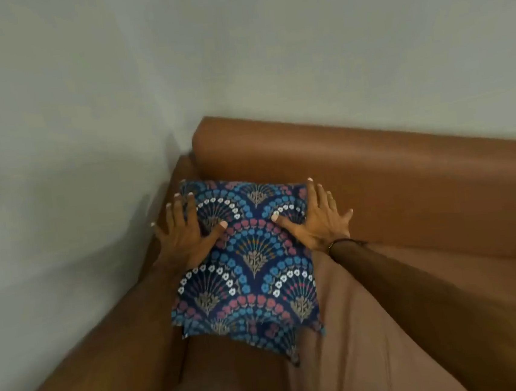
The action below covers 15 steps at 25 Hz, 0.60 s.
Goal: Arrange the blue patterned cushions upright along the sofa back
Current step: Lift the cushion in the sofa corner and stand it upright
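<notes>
A blue patterned cushion (244, 266) with fan and flower motifs leans against the brown sofa back (373, 165) in the left corner of the sofa. My left hand (184, 230) lies flat on the cushion's upper left edge with fingers spread. On the upper right edge my right hand (315, 218) rests the same way, thumb on the fabric. Neither hand closes around the cushion. A second patterned cushion corner (283, 344) pokes out below the first one.
The sofa's left armrest (108, 351) runs along the pale wall (85, 117). The brown seat (389, 324) stretches to the right. A dark bracelet (346, 242) is on my right wrist.
</notes>
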Motion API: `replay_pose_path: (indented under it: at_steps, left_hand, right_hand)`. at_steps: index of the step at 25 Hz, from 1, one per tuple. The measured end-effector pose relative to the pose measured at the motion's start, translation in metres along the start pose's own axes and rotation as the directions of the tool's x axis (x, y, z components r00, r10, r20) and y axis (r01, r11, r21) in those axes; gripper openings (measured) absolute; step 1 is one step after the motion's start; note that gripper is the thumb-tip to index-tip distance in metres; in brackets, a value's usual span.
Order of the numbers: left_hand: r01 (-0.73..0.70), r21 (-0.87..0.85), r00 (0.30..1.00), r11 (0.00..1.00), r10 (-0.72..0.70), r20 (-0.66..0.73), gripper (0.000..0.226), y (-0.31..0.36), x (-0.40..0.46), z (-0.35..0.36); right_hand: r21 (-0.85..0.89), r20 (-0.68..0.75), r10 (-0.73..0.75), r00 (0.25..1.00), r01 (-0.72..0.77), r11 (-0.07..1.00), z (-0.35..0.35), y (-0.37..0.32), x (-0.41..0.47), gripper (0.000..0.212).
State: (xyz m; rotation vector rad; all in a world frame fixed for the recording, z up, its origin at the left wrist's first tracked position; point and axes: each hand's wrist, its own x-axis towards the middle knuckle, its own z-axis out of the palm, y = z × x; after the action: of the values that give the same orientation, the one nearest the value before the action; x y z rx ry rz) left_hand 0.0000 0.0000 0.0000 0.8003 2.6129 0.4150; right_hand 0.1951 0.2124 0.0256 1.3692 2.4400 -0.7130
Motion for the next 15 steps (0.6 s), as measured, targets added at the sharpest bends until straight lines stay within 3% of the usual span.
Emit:
replay_pose_path:
  at_steps: [1,3,4,5,7,10,13,15]
  left_hand:
    - [0.150,-0.123,0.988,0.981,-0.144,0.055,0.125,-0.010,0.002,0.013]
    - [0.357,-0.449,0.934,0.819,-0.318,0.162,0.144,-0.020,0.007,0.019]
    - [0.395,-0.570,0.917,0.721,-0.349,0.194,0.146,-0.025,0.010,0.017]
    - [0.403,-0.640,0.909,0.654,-0.368,0.197,0.144,-0.025,0.013,0.011]
    - [0.447,-0.691,0.885,0.568,-0.393,0.250,0.136,-0.017,0.010,-0.012]
    - [0.458,-0.717,0.887,0.526,-0.331,0.323,0.120,0.008,-0.006,-0.033]
    - [0.350,-0.774,0.937,0.527,-0.192,0.293,0.121,0.062,-0.020,-0.041]
    - [0.282,-0.790,0.954,0.545,-0.072,0.291,0.118,0.111,-0.025,-0.035]
  right_hand:
    - [0.185,0.145,0.081,0.986,-0.107,0.977,0.020,0.001,0.005,0.124]
    - [0.532,0.423,0.101,0.901,-0.337,0.777,0.040,-0.004,0.009,0.073]
    - [0.631,0.481,0.076,0.873,-0.405,0.662,0.042,-0.006,0.007,0.049]
    - [0.668,0.495,0.049,0.867,-0.416,0.618,0.042,-0.004,0.009,0.041]
    - [0.704,0.524,0.049,0.851,-0.464,0.537,0.023,-0.003,-0.002,0.055]
    - [0.743,0.517,0.018,0.856,-0.459,0.487,-0.013,0.021,-0.017,0.065]
    - [0.811,0.403,0.047,0.914,-0.380,0.444,-0.056,0.064,-0.029,0.056]
    - [0.852,0.338,0.087,0.937,-0.344,0.394,-0.082,0.105,-0.035,0.060]
